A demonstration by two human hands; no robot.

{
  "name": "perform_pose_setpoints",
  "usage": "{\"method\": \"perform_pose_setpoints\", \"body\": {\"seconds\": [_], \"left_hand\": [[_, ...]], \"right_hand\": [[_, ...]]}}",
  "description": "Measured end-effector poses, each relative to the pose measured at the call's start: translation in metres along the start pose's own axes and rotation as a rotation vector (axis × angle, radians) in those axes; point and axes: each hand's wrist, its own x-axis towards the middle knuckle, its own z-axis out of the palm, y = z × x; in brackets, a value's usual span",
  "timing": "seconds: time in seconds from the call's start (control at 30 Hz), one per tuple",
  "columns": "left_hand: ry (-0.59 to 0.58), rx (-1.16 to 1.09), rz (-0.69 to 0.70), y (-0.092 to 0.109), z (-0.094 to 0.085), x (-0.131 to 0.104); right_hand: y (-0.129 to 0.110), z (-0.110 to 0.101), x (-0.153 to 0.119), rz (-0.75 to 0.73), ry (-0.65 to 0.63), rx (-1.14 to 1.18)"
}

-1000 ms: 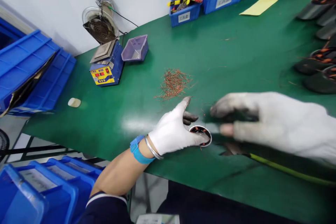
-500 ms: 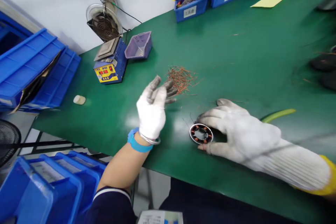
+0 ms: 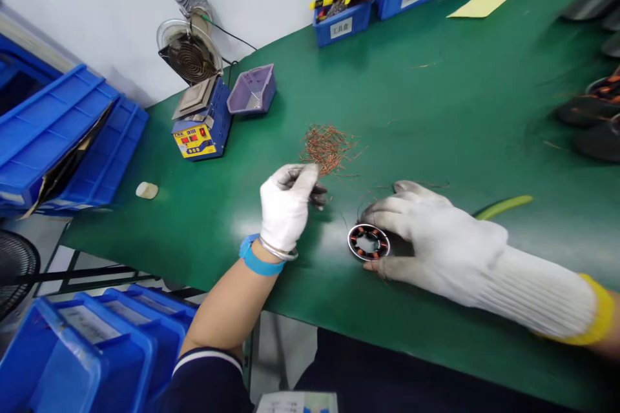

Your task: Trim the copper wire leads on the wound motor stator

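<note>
A small motor stator (image 3: 351,253), a silvery ring with copper windings inside, rests on the green bench. My right hand (image 3: 436,245), in a white glove, grips it from the right, with the thumb at the near side and the fingers at the far side. Thin wire ends stick up from the ring near those fingers. To the left, my gloved left hand (image 3: 287,206) is closed, thumb against curled fingers; whatever they may pinch is too small to make out. Just beyond it lies a pile of copper wire offcuts (image 3: 328,147). A green curved handle (image 3: 504,207) shows partly behind my right hand.
A blue-and-yellow heater unit (image 3: 201,135) and a purple tray (image 3: 252,91) stand at the back left. Blue bins (image 3: 341,29) of tools line the wall. Dark cylinders with copper windings (image 3: 593,110) stand at the right. A white cap (image 3: 146,190) lies near the left edge.
My left hand has drawn slightly toward me from the wire pile, and its spread fingers have closed together. My right hand stays around the stator. The whole view has shifted a little.
</note>
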Motion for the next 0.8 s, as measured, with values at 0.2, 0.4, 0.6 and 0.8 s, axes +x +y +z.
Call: {"method": "perform_pose_setpoints", "body": {"seconds": [0.2, 0.4, 0.6, 0.8], "left_hand": [[-0.399, 0.409, -0.148, -0.005, 0.005, -0.011], [-0.213, 0.285, 0.079, -0.022, 0.020, -0.018], [0.100, -0.004, 0.036, -0.004, -0.003, 0.005], [-0.513, 0.295, -0.199, -0.005, 0.003, -0.011]], "right_hand": [[0.004, 0.010, -0.001, -0.016, 0.050, -0.062], [0.013, 0.023, -0.002, -0.091, 0.188, -0.057], [0.012, 0.017, -0.002, -0.083, 0.164, -0.032], [0.008, 0.013, -0.003, -0.081, 0.129, -0.025]]}}
